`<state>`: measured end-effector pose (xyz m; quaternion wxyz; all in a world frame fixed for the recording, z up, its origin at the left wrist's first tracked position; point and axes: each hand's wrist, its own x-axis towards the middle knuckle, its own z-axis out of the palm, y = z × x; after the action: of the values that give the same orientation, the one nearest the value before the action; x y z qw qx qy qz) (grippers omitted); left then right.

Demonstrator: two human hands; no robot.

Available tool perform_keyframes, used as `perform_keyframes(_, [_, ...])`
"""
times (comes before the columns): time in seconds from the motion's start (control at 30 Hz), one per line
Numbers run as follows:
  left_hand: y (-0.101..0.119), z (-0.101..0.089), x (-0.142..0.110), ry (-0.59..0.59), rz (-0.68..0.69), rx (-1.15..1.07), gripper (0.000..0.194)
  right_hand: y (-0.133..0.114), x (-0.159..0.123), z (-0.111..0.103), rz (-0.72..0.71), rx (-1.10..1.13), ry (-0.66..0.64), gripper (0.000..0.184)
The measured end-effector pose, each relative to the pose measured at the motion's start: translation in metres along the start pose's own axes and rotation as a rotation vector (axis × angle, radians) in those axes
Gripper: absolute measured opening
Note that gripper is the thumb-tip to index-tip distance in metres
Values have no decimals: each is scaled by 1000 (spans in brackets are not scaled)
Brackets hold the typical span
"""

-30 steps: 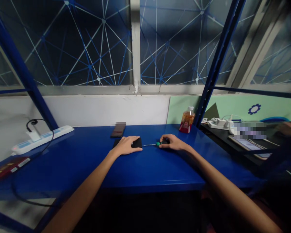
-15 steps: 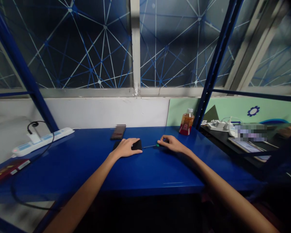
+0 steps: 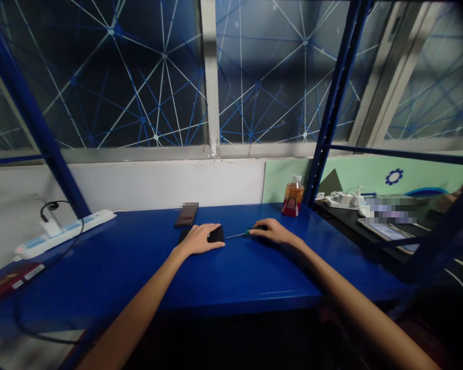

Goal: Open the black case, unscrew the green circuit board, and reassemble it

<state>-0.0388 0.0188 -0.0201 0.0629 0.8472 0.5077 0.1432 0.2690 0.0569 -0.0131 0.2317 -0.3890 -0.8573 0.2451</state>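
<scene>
My left hand (image 3: 200, 238) lies over a flat black box-like object (image 3: 216, 235) on the blue tabletop, gripping it between thumb and fingers. What exactly this object is, I cannot make out. In my right hand (image 3: 272, 231) is a screwdriver (image 3: 237, 236) with a thin metal shaft and a green band by its handle. Its shaft points left, with the tip close to the right side of the black object. Whether the tip touches it is too small to tell. Most of the handle is hidden by my fingers.
Behind my left hand lies a dark phone (image 3: 187, 214). A drink bottle (image 3: 292, 196) stands at the back right by a blue post. On the left are a white power strip (image 3: 69, 232) with a black cable and a dark red box (image 3: 11, 282). Another desk with devices adjoins on the right.
The view has tilted and shifted slightly. My left hand still holds the black object. My right fingers have changed their grip a little on the screwdriver, which still points at the object.
</scene>
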Motion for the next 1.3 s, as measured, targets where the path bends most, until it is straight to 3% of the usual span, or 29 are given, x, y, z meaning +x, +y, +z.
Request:
perform_keyframes(0.27, [1,-1,1,-6,3,-11,79,11,1,4,-17,89,64,46])
perform_keyframes(0.4, [2,-1,0,-5,3,-15,79,14,1,4,37,151,36,41])
perform_keyframes(0.63, [4,-2,0,-14,-9,-13,81,2,0,-1,-31,-30,34,43])
perform_keyframes(0.8, [4,-2,0,-12,3,-14,82,8,0,2,14,84,71,47])
perform_keyframes(0.93, [5,-4,0,-43,-7,21,83,10,-2,1,101,203,2,47])
perform_keyframes(1.13, [5,-3,1,-66,-37,55,85,0,-2,-4,30,-9,79,46])
perform_keyframes(1.3, [5,-2,2,-65,-25,58,84,2,-2,-1,51,69,39,40])
